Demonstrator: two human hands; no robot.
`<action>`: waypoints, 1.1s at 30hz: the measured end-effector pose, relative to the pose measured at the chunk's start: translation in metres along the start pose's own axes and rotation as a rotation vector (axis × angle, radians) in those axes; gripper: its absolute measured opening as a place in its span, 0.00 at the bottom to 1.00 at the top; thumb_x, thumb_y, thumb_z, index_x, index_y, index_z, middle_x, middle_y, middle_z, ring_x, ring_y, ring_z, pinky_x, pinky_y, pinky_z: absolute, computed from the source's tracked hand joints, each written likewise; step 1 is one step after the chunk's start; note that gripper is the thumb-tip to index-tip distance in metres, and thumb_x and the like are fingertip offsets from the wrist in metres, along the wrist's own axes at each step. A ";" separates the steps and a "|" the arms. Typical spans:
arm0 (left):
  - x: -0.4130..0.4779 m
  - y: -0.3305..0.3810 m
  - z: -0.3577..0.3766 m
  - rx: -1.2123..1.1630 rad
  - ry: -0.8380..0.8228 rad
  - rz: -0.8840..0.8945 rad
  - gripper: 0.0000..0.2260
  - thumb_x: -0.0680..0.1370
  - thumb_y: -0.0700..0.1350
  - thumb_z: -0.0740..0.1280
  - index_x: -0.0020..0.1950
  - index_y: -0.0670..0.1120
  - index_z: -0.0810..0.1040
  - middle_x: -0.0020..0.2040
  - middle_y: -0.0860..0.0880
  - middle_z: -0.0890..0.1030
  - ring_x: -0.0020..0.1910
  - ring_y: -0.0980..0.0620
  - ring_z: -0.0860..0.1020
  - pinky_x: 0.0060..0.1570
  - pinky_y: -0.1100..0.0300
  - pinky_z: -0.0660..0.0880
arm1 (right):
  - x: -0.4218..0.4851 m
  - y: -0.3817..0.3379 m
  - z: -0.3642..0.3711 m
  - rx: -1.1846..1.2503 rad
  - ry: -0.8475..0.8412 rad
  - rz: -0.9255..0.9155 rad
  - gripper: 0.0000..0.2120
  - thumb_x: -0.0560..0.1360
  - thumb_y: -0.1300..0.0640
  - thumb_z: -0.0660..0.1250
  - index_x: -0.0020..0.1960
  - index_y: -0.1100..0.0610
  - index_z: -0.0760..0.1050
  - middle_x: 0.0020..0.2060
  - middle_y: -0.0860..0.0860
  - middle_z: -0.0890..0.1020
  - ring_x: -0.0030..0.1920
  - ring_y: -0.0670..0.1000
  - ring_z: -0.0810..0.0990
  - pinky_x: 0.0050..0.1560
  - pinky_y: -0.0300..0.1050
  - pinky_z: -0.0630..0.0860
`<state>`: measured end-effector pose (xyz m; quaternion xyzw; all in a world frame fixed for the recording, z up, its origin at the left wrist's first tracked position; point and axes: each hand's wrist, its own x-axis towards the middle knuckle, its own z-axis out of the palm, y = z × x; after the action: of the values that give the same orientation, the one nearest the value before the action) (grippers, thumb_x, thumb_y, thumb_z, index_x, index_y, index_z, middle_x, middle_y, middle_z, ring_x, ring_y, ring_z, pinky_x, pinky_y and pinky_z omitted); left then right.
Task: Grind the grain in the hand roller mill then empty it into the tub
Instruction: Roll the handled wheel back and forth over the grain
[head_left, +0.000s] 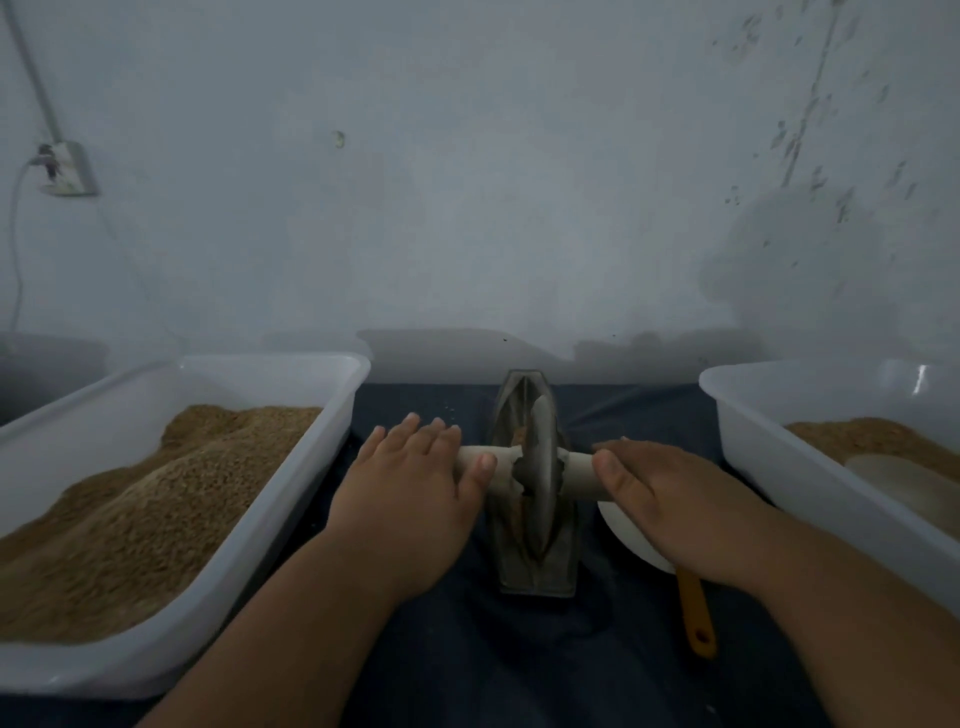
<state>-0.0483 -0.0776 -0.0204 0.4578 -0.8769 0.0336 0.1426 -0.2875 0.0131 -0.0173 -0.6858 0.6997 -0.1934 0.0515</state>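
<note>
Dark blue cloth (457, 649) covers the table. Pale wall (467, 208) behind, dark marks (810, 114) upper right. Socket (67, 169) at left, plugged in, cable (15, 249) hanging below it. White scoop (631, 540) with orange handle (696, 613) lies on the cloth.
</note>
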 end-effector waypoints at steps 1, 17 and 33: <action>0.002 -0.001 -0.001 0.002 -0.013 0.005 0.44 0.70 0.68 0.27 0.80 0.51 0.55 0.79 0.52 0.57 0.79 0.52 0.50 0.75 0.54 0.43 | 0.001 0.000 -0.001 0.011 -0.018 0.008 0.33 0.70 0.27 0.33 0.54 0.39 0.71 0.52 0.42 0.79 0.56 0.45 0.76 0.60 0.50 0.73; 0.132 -0.023 0.042 0.254 -0.272 -0.009 0.26 0.83 0.53 0.51 0.79 0.54 0.44 0.78 0.42 0.56 0.76 0.35 0.53 0.73 0.38 0.53 | 0.132 0.040 0.012 -0.305 -0.062 0.111 0.36 0.79 0.33 0.35 0.82 0.49 0.46 0.81 0.49 0.45 0.80 0.49 0.43 0.78 0.57 0.44; 0.039 -0.010 0.021 -0.007 -0.185 -0.114 0.32 0.81 0.62 0.39 0.80 0.46 0.57 0.78 0.46 0.61 0.78 0.44 0.55 0.76 0.47 0.52 | 0.044 0.002 0.007 -0.262 0.020 0.000 0.52 0.66 0.24 0.22 0.57 0.49 0.76 0.65 0.50 0.77 0.76 0.51 0.63 0.65 0.57 0.71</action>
<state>-0.0658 -0.1189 -0.0305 0.5078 -0.8589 -0.0202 0.0642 -0.2895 -0.0315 -0.0158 -0.6848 0.7194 -0.1074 -0.0453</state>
